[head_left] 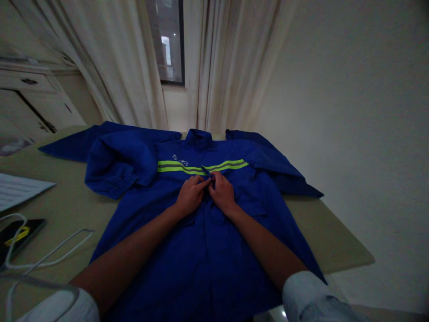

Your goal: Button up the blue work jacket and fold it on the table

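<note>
Pale shirt sleeves (63, 307) lie nearest the camera, ending at bare forearms (268, 252) that reach forward over a blue work jacket (208, 255). The jacket lies face up and spread flat on the tabletop (330, 237), its collar (199, 137) toward the far edge. Left hand (191, 194) and right hand (223, 192) meet at the centre front, just below yellow-green reflective stripes (228, 164). Both are partly closed, their fingertips (208, 179) pinched together on the front edge; exactly what they grip is too small to tell. The flat lay appears to keep the front edges within reach of both hands. A jacket sleeve (115, 163) is folded over on the person's left. Near the tabletop's left edge lie a sheet of paper (20, 190), a dark phone (20, 237) and a white cable (50, 250).
</note>
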`<state>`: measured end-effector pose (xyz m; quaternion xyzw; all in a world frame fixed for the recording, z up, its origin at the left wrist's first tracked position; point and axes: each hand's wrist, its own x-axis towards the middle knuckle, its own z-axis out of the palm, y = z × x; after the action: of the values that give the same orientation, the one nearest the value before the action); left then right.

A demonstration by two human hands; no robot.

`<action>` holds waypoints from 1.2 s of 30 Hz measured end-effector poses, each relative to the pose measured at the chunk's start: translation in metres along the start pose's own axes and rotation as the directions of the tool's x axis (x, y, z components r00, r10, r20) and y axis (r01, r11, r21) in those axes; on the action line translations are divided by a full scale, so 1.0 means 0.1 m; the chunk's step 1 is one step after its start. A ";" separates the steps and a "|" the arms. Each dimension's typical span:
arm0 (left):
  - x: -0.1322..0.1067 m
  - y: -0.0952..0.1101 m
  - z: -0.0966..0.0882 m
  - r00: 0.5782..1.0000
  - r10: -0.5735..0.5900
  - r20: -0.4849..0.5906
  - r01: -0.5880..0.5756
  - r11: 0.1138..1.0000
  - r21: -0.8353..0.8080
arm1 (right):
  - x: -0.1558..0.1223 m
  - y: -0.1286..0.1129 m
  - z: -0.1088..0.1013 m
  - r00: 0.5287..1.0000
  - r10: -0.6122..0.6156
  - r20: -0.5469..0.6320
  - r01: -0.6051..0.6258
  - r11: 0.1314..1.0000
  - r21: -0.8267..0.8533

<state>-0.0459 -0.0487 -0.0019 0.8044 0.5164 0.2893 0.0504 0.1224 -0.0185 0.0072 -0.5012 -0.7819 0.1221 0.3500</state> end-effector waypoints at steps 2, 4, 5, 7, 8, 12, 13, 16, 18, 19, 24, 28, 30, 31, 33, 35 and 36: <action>0.00 -0.01 0.02 1.000 0.020 -0.015 -0.020 1.000 -0.022 | 0.01 0.00 0.01 1.000 0.005 -0.006 -0.005 1.000 -0.001; -0.01 -0.03 0.05 0.999 0.024 -0.047 -0.027 0.998 -0.065 | 0.02 0.00 0.02 1.000 0.000 -0.015 0.000 1.000 0.009; -0.01 -0.04 0.05 0.998 0.021 -0.067 -0.027 0.996 -0.090 | 0.02 0.00 0.02 1.000 -0.004 -0.020 0.004 1.000 0.016; -0.01 -0.04 0.06 0.994 0.014 -0.109 -0.029 0.990 -0.135 | 0.01 0.00 0.03 0.999 -0.016 -0.038 0.017 0.999 0.027; -0.01 -0.04 0.05 0.992 0.013 -0.126 -0.032 0.988 -0.148 | 0.01 0.01 0.03 0.999 -0.025 -0.045 0.026 0.999 0.028; -0.02 0.00 0.01 0.991 0.014 -0.132 -0.030 0.992 -0.121 | 0.00 0.02 0.02 0.995 -0.084 -0.052 0.086 0.996 0.031; -0.03 0.00 0.00 0.992 0.009 -0.128 -0.024 0.994 -0.111 | 0.00 0.02 0.02 0.994 -0.098 -0.048 0.100 0.994 0.037; -0.04 0.02 -0.02 0.990 -0.004 -0.141 -0.014 0.993 -0.121 | 0.00 0.03 0.01 0.994 -0.098 -0.044 0.101 0.993 0.057; -0.05 0.03 -0.03 0.986 -0.002 -0.164 -0.021 0.990 -0.140 | 0.00 0.03 0.02 0.996 -0.077 -0.043 0.080 0.995 0.062; -0.05 0.03 -0.03 0.985 0.003 -0.174 -0.028 0.989 -0.145 | 0.00 0.02 0.02 0.997 -0.064 -0.043 0.067 0.996 0.060; -0.04 0.06 -0.05 0.983 0.056 -0.176 -0.081 0.987 -0.140 | 0.01 0.02 0.04 0.999 0.006 -0.047 -0.004 0.999 0.049; -0.06 0.09 -0.05 0.983 0.107 -0.147 -0.123 0.987 -0.100 | 0.03 0.05 0.06 1.000 0.008 -0.013 -0.007 0.997 0.071; -0.07 0.11 -0.05 0.984 0.107 -0.145 -0.118 0.990 -0.072 | 0.04 0.07 0.06 1.000 -0.007 0.010 0.006 0.996 0.087; -0.07 0.11 -0.04 0.983 0.091 -0.158 -0.104 0.992 -0.071 | 0.04 0.08 0.06 1.000 -0.013 0.014 0.012 0.995 0.096; -0.06 0.10 -0.03 0.978 0.023 -0.207 -0.044 0.994 -0.098 | 0.04 0.09 0.06 1.000 -0.018 0.002 0.017 0.993 0.116; -0.04 0.07 -0.01 0.966 -0.079 -0.246 0.048 0.991 -0.127 | 0.04 0.08 0.06 1.000 -0.028 -0.014 0.030 0.989 0.142; -0.02 0.05 0.01 0.961 -0.127 -0.244 0.098 0.987 -0.128 | 0.04 0.08 0.05 0.999 -0.041 -0.019 0.043 0.987 0.156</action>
<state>-0.0426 -0.0528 -0.0016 0.7265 0.5460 0.4146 0.0468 0.1235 -0.0104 0.0006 -0.4565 -0.7776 0.1716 0.3968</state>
